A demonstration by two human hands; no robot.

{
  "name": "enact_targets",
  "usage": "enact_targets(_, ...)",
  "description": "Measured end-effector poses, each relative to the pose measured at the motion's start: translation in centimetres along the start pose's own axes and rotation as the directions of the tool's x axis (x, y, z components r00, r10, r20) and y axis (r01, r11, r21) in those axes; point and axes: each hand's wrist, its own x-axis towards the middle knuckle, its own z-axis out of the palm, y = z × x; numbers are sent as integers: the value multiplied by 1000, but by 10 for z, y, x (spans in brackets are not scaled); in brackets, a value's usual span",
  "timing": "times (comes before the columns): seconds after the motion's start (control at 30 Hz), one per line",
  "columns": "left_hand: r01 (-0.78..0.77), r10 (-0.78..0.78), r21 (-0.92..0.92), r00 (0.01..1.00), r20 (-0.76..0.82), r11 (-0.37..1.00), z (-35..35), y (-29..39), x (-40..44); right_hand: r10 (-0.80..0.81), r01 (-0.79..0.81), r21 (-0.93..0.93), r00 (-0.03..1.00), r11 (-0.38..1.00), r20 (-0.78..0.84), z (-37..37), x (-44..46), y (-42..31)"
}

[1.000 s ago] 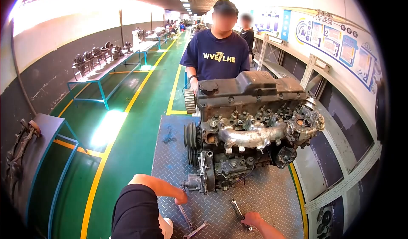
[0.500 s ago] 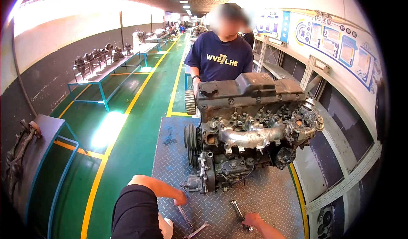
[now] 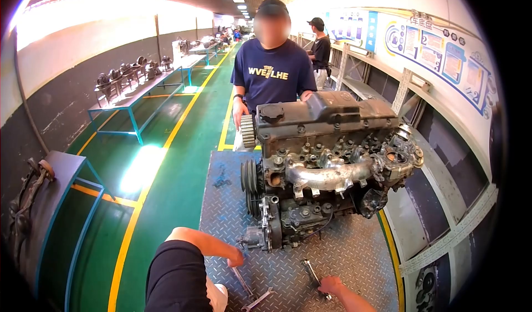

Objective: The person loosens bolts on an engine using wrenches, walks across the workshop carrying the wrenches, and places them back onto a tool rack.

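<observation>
A large engine stands on a diamond-plate metal table. My left hand is closed round the upper end of a wrench, which slants down over the plate. Its lower end lies by a second, open-ended wrench. To the right, my right hand is closed on another wrench that lies on the plate below the engine, its upper end sticking out past the fingers.
Behind the engine stands a person in a navy shirt, with hands near it. A second person in black stands farther back. Benches with metal parts line the left; metal shelving runs along the right.
The person behind the engine has shifted left and straightened, with another hand now showing at the engine's top. The person farther back is in fuller view. My hands have hardly moved.
</observation>
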Motion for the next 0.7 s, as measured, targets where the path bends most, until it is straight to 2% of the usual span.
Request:
enact_targets(0.3,-25,21,74,999,42,997,2,0,6,-37,36,-17,998,999,-48,0,-2,-1)
enact_targets(0.43,-31,31,42,999,10,999,1,0,0,-42,41,-34,998,999,-42,5,5,2)
enact_targets(0.6,37,-37,8,999,25,999,2,2,1,-41,40,-57,999,998,-18,12,13,7)
enact_targets(0.7,9,-9,-3,1000,19,1000,1,1,0,-34,34,-58,999,998,-8,9,10,5)
